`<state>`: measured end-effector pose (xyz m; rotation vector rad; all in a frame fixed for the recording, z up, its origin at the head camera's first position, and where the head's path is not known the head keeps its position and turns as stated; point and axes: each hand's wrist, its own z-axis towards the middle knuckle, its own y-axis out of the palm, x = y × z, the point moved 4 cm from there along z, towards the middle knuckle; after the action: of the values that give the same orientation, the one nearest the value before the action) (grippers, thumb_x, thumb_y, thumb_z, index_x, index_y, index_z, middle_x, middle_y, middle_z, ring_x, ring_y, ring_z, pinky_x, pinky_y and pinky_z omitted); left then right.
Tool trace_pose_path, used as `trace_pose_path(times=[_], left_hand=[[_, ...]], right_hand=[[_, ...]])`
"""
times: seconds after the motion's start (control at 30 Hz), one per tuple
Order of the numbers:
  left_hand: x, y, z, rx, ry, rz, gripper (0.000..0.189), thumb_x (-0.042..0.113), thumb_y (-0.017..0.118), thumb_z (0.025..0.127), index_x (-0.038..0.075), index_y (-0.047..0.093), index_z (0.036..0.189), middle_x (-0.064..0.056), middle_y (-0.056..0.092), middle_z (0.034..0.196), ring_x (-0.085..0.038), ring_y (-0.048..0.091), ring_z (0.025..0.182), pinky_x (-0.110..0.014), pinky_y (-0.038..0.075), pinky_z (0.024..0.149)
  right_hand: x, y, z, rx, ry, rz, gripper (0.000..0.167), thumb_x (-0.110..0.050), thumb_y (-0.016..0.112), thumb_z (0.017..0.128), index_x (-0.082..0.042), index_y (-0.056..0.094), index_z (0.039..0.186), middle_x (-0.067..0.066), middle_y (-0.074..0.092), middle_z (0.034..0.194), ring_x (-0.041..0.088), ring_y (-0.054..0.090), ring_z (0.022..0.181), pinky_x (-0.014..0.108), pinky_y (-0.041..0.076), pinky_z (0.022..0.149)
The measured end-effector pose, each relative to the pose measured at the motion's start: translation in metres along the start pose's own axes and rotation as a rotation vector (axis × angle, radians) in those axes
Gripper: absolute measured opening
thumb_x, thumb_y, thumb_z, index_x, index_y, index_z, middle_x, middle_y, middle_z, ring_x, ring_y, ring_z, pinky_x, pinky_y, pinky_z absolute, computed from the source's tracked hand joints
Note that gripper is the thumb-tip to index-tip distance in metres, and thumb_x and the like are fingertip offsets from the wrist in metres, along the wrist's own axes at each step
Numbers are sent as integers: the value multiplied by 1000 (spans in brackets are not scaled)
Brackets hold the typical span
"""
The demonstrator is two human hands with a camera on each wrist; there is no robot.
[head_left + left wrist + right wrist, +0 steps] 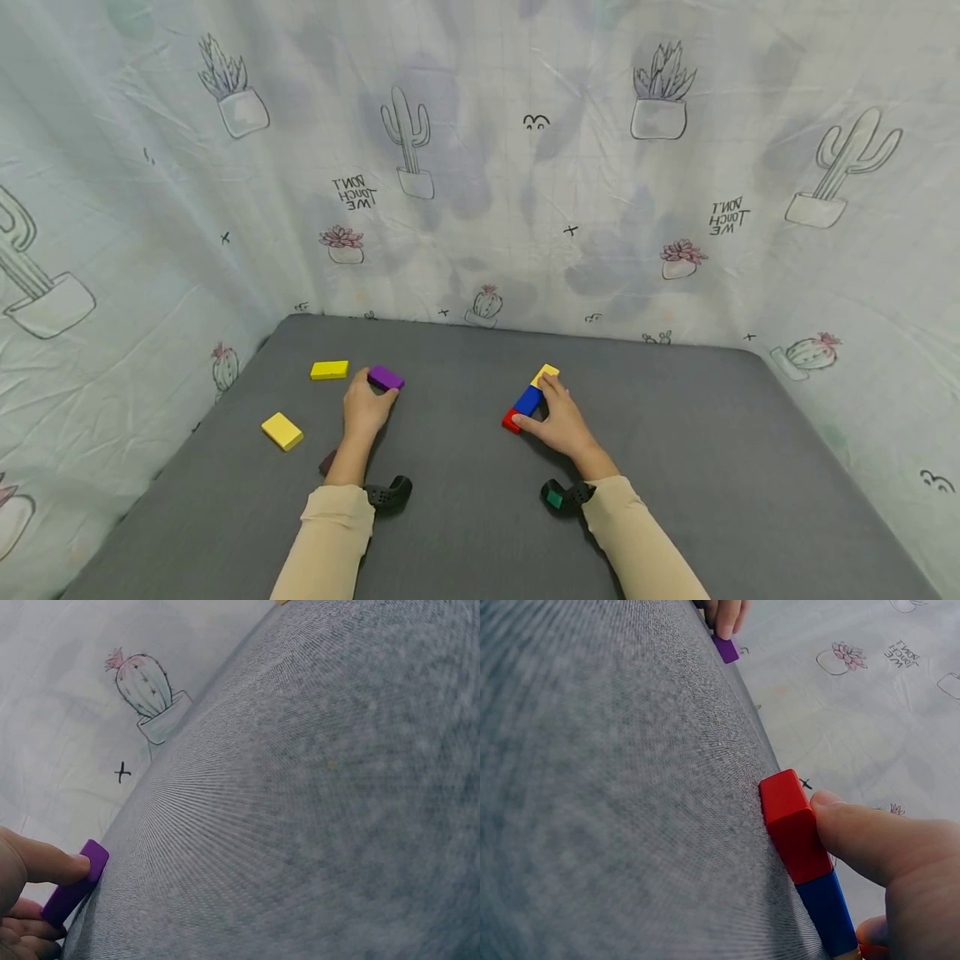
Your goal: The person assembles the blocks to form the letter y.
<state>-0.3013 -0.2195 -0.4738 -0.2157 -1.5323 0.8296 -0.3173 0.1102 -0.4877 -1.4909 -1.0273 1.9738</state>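
Note:
Over at the left of the table, my left hand (366, 406) pinches a purple block (386, 377) between thumb and fingers; the left wrist view shows the thumb on one side of this purple block (77, 885). My right hand (562, 421) spans a slanted row of touching blocks: a red block (512, 421) nearest me, a blue block (528, 401) in the middle and a yellow block (547, 374) at the far end. Its thumb presses the red block (795, 825), and its fingers lie at the yellow one, partly covering it.
Two loose yellow blocks lie left of my left hand, one farther back (329, 370) and one closer (282, 432). A dark brown block (327, 463) is partly hidden by my left wrist. Behind the grey table (465, 500) hangs a cactus-printed curtain (487, 167).

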Motion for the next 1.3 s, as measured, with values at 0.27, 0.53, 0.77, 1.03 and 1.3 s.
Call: trace_pose_path(times=[0.27,0.53,0.77,1.03,1.3], left_hand=[[0,-2,-1,-12,-2,18,70,15,64,88,-11,29,143,-34,35,143,-49,32,132,-58,30,109],[-1,-3,1,-13,-21,-26,68,16,65,87,-8,32,141,-32,38,140,-47,36,130,-59,33,106],[1,-5,-2,-7,-38,-42,68,16,67,86,-7,33,141,-32,40,139,-47,37,130,-58,33,106],[5,-3,-3,-17,-36,-47,68,20,66,87,-4,34,142,-30,40,140,-45,37,130,-58,33,106],[16,-2,-3,-45,20,-62,69,23,66,88,-3,34,143,-29,40,141,-44,39,130,-57,36,105]], right_hand=[[-1,0,-2,4,5,-14,92,-50,68,82,2,29,147,22,23,154,48,21,139,61,25,110],[-2,-1,-1,14,1,1,90,-46,69,83,2,29,147,22,23,154,47,20,140,60,24,111],[0,1,-1,16,-5,-10,91,-48,69,82,2,30,147,22,23,154,46,22,140,60,25,111],[0,1,-2,20,-14,-3,90,-46,70,82,4,31,146,22,26,153,44,24,140,60,23,111],[1,1,-2,10,-4,-7,91,-46,70,82,2,29,147,22,24,154,45,22,140,60,23,111]])
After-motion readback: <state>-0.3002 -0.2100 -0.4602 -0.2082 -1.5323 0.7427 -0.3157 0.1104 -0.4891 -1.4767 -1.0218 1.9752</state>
